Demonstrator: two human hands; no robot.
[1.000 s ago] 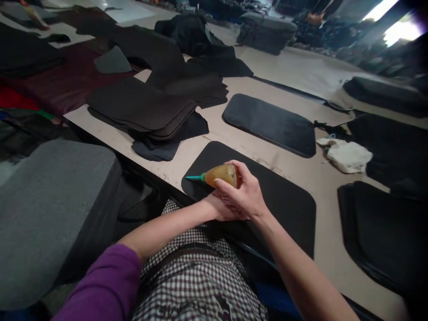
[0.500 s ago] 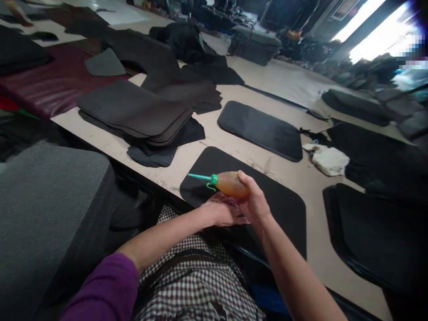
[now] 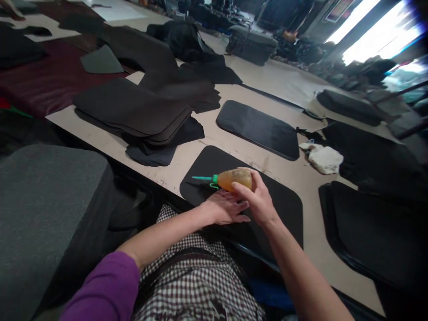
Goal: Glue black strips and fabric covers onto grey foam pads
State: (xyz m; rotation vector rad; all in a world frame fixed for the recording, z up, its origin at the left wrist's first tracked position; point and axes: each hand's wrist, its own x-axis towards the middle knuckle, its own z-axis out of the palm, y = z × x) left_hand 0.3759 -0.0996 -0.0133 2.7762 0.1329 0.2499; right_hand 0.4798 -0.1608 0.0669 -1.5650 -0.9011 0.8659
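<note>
Amber shows in the squeeze bottle [image 3: 234,179] that I see this person gripping, the right hand [image 3: 261,200] closed round its broad end, thumb along the near side. Its green nozzle [image 3: 202,178] points off to the person's left. Just on the near side of the bottle, the left hand [image 3: 227,208] has its fingers loosely spread; whether it touches the bottle I can't make out from here. Both hands are above a black panel [image 3: 207,167] with rounded corners, at the edge of the pale table [image 3: 312,223]. Farther out sit a stack of dark sheets [image 3: 133,104] to the left, a glossy black panel [image 3: 257,127] beyond, and a whitish lump [image 3: 324,158] to the right.
</note>
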